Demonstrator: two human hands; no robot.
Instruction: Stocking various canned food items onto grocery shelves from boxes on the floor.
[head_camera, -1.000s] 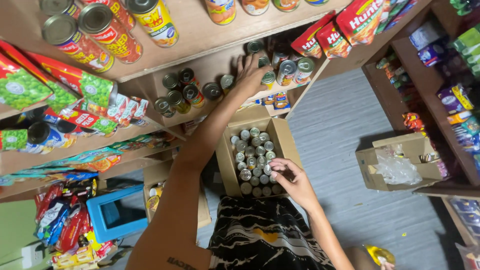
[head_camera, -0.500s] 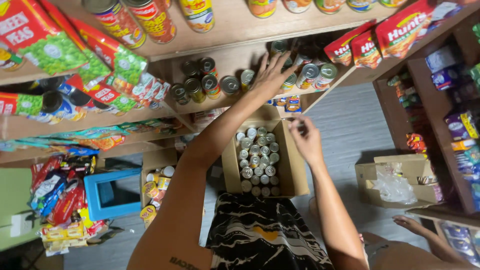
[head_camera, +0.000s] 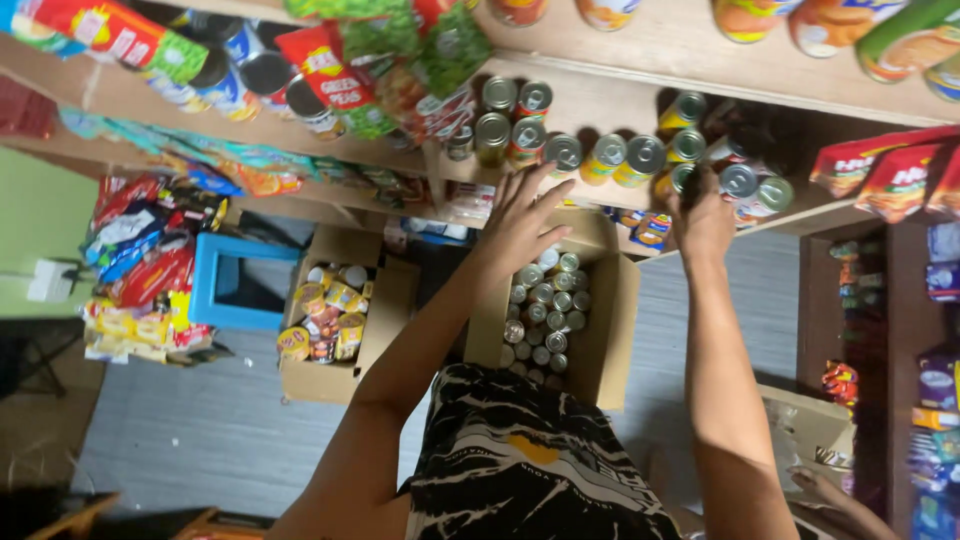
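Observation:
My left hand (head_camera: 520, 215) hovers open with fingers spread, just below a row of small green and yellow tins (head_camera: 605, 155) on a wooden shelf (head_camera: 600, 100). My right hand (head_camera: 703, 218) reaches up to the same shelf and is closed around a tin (head_camera: 682, 178) at the row's right end. Beneath both arms, an open cardboard box (head_camera: 612, 330) on the floor holds several tins (head_camera: 540, 310) standing upright with silver lids showing.
A second open box (head_camera: 385, 320) of assorted cans stands to the left, next to a blue crate (head_camera: 215, 285). Snack packets fill the left shelves (head_camera: 150, 260). Another person's hand (head_camera: 830, 492) rests by a cardboard box (head_camera: 815, 420) at lower right.
My right hand has risen from the box of tins to the shelf, now closed on a tin. My left hand has pulled back slightly from the row. The view has shifted right.

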